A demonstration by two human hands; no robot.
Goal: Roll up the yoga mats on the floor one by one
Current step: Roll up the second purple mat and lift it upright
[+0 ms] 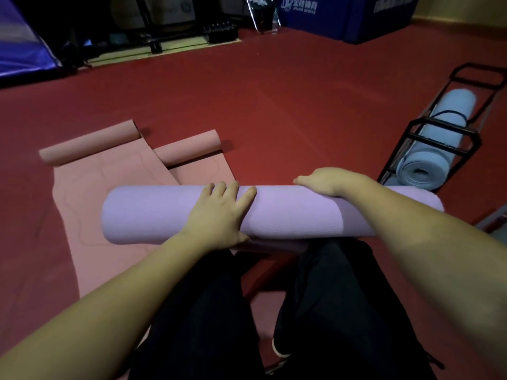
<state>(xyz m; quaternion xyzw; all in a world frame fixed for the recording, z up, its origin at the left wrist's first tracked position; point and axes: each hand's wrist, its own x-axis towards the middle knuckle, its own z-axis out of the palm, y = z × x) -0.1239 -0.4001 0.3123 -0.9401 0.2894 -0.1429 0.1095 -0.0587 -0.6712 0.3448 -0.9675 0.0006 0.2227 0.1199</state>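
Nearest the camera, dark trousers (208,319) were seen, with a shoe (279,349) partly hidden between the legs. Across the knees a rolled purple yoga mat (153,215) was held, lying crosswise above the red floor (274,91). The left hand (219,212) was laid over the roll, its fingers spread and bent across the top, the thumb tucked under the near edge. The right hand (326,181) was set on the roll's far edge; its fingers were hidden behind the roll, so whether they were curled could not be told. The roll's right end was partly covered by the right forearm.

Beyond, two pink mats (90,193) were spread on the floor, overlapping, each with its far end curled; faint line drawings on them could not be made out. To the right, a rolled blue mat (433,149) lay in a black wire rack (428,123). Farthest off, a blue padded block (356,20) bore white writing, too blurred to read fully; the dark equipment beside it was indistinct.
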